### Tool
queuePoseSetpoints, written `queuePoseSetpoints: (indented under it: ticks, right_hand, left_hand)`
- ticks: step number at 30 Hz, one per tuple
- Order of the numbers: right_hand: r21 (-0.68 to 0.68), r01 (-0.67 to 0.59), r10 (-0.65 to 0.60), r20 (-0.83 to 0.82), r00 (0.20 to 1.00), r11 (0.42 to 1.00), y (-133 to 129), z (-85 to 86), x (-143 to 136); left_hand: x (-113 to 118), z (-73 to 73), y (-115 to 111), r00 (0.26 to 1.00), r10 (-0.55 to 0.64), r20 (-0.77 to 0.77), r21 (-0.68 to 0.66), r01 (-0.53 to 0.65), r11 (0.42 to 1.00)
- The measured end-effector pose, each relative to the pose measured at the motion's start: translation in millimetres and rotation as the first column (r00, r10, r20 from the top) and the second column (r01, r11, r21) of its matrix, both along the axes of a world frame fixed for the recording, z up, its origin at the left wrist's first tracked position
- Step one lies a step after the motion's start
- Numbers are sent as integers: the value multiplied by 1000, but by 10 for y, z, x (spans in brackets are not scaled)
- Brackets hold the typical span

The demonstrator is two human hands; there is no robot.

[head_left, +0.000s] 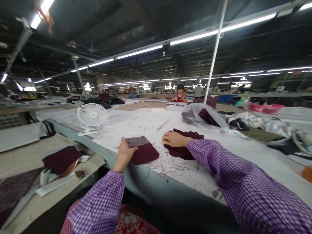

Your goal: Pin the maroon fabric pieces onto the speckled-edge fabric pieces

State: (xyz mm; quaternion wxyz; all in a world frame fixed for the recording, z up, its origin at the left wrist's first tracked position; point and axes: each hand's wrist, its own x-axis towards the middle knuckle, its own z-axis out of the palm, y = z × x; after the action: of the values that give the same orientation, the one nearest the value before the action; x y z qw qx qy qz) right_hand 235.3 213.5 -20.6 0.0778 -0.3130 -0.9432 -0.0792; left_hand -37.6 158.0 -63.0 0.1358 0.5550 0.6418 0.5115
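My left hand [124, 153] grips the left edge of a flat fabric piece [145, 153], thumb on top. The piece is plain maroon with a speckled grey-purple band along its far side, and it lies at the near edge of the white-covered table [148, 122]. To its right, a loose pile of dark maroon fabric pieces [182, 152] rests on the table. My right hand [175, 139] lies over the pile's left part, with its fingers together and bent down at the edge. The fingertips are partly hidden. Purple checked sleeves cover both forearms.
A small white fan [92, 116] stands on the table's left edge. A clear plastic bag [203, 115] with dark fabric lies behind the pile. More cloth [263, 130] and a pink basin [265, 108] are at right. Fabric pieces [63, 159] lie on the lower left surface. A person [180, 94] sits beyond.
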Motion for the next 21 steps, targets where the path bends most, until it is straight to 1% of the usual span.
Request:
queuePoseSetpoints:
  ticks: [1,2,3,4,5,6,7,8,9,11,12,14,16,18,21]
  right_hand:
    - [9,22,-22,14,1000,1000,-5,-15,-19]
    - [9,39,-39,30,999,999,-8,-17,-17]
    - [1,47,-47,48,998,999,-12,-9,1]
    - [-12,48,-47,69,997,999,-15,7,31]
    - [-26,47,-44,88,995,999,-19,29,67]
    - [-44,47,-42,108,993,998,-24,52,105]
    - [-64,55,-47,127,991,996,-30,77,140]
    - [-85,74,-61,149,987,994,-38,103,168]
    - [-105,100,-81,171,982,989,-48,128,186]
    - [-118,129,-107,179,978,985,-86,178,181]
    - [-108,118,-101,152,983,987,-118,203,153]
    - [-94,46,-41,50,998,994,-217,247,41]
    - [-119,-62,57,-52,997,991,-359,271,-146]
    - [-175,-148,128,-119,985,973,-513,264,-383]
    - [-224,-197,159,-179,971,954,-667,203,-732]
  left_hand:
    - [-14,15,-73,995,35,-91,27,-33,999]
    - [-30,29,-160,983,49,-178,52,-40,998]
    - [-50,37,-258,967,19,-254,68,-2,998]
    - [-74,37,-363,945,-61,-322,76,90,993]
    - [-101,25,-467,912,-172,-374,68,211,975]
    - [-131,0,-564,869,-281,-407,53,330,943]
    - [-162,-34,-649,830,-364,-424,41,418,907]
    - [-191,-76,-716,804,-410,-430,37,470,882]
    - [-217,-122,-762,797,-427,-427,42,489,871]
    - [-252,-205,-793,814,-431,-390,54,488,871]
    - [-258,-235,-783,825,-439,-356,61,489,870]
    - [-248,-261,-739,848,-445,-287,87,486,870]
    - [-211,-244,-692,872,-419,-253,120,458,881]
    - [-159,-202,-660,894,-375,-243,141,415,899]
    - [-92,-157,-631,927,-310,-212,134,341,930]
